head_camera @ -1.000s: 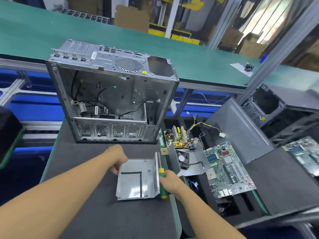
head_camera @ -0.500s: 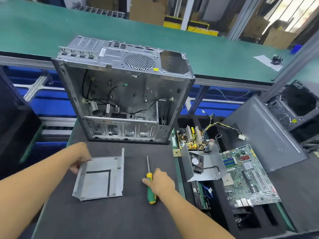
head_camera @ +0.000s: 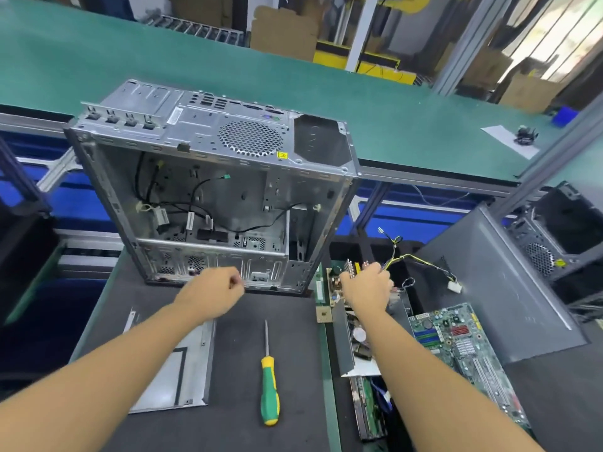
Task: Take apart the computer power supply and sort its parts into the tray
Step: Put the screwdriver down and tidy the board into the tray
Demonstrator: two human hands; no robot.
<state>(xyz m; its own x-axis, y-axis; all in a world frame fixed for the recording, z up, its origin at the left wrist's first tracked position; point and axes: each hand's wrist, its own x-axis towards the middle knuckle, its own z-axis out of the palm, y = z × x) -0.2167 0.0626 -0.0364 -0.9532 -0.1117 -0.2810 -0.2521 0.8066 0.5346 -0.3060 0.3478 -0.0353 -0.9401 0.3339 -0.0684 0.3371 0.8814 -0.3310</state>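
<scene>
No wording is legible. Beyond the left hand, the computer case bears a yellow sticker and a white label, both too small to read.

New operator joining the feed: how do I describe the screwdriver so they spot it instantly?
Find the big open computer case standing on the dark mat. In front of it, right of the flat metal cover plate, lies the screwdriver. It alone has a green handle with yellow ends.

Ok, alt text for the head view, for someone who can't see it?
The right hand grips the yellowish power-supply circuit board in the black foam tray. The blurred left hand hovers, fingers curled, before an open silver computer case; a green-and-yellow screwdriver lies on the dark mat.
</scene>
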